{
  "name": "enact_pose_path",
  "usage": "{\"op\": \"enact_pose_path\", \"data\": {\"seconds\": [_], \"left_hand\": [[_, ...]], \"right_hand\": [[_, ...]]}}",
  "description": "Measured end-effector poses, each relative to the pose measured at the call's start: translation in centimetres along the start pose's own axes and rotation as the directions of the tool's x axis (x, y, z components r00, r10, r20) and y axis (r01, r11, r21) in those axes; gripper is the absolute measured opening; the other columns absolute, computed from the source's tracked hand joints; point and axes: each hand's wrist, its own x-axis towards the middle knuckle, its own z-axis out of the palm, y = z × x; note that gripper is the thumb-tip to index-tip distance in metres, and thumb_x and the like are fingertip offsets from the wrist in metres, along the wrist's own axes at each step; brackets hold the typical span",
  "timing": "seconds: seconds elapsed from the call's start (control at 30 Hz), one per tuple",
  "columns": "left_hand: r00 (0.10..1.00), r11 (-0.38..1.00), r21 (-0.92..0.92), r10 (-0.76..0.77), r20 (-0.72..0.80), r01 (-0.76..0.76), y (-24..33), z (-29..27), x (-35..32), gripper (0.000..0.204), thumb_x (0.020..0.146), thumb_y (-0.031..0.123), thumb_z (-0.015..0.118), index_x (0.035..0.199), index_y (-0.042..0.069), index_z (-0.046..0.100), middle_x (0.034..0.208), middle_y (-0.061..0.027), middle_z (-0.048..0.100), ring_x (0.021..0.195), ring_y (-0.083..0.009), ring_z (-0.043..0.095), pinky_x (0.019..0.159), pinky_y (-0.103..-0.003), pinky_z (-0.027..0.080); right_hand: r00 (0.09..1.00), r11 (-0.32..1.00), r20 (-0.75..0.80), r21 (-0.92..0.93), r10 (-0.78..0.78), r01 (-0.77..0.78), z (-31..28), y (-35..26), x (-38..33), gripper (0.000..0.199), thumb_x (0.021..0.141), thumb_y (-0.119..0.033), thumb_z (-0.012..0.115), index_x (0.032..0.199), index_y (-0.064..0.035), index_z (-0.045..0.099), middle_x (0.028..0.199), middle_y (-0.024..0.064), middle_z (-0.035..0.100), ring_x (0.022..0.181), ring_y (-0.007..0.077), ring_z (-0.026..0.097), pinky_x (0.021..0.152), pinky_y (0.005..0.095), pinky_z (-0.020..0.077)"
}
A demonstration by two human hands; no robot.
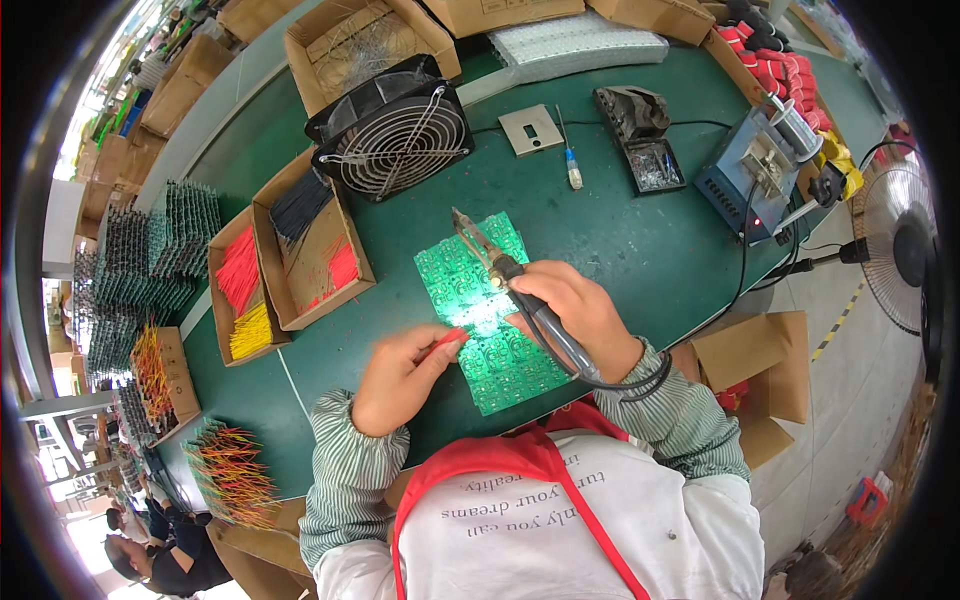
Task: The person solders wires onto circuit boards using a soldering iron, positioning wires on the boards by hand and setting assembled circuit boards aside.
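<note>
A green circuit board panel (510, 372) lies on the table before me, with a bright glare across its middle. My left hand (398, 378) pinches short red wires (444, 342) at the panel's left edge. Over the right part of the board, my right hand (585, 318) is closed around a soldering iron (513, 272) with a dark cable. The iron's tip points up and away to the left, above the far part of the panel. My right fingertips partly vanish behind the iron and into the glare.
Cardboard trays of red, yellow and black wires (300, 215) stand at left, beside stacked boards (185, 235). A black fan (395, 135), a screwdriver (571, 165), a black box (645, 140) and a blue soldering unit (745, 180) line the far side. A cable hangs at right.
</note>
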Motion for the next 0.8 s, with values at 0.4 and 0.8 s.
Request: {"op": "enact_pose_path", "data": {"seconds": [0.4,0.8], "left_hand": [[0.989,0.988,-0.146,-0.076,-0.128,0.057,-0.6,-1.9,1.7,0.018,0.089,0.014,0.054,0.096,-0.001,0.060,0.072,-0.0029,0.061,0.066,-0.0079,0.056,0.059,-0.022,0.043],[0.952,0.952,0.284,0.186,-0.244,-0.113,0.5,-4.1,5.6,0.014,0.079,0.013,0.063,0.085,0.000,0.061,0.068,-0.0130,0.059,0.058,-0.0214,0.057,0.055,-0.030,0.044]], "right_hand": [[0.998,1.000,-0.052,0.026,0.018,-0.017,0.5,0.5,-0.7,0.038,0.073,-0.008,0.071,0.104,-0.0017,0.052,0.102,0.0181,0.058,0.093,0.0330,0.059,0.079,0.0370,0.0484],[0.924,0.909,0.032,0.174,0.380,-0.379,-4.2,-1.8,1.9,0.024,0.073,-0.011,0.071,0.090,-0.0007,0.058,0.074,0.0088,0.062,0.062,0.0151,0.060,0.057,0.0249,0.0469]]}}
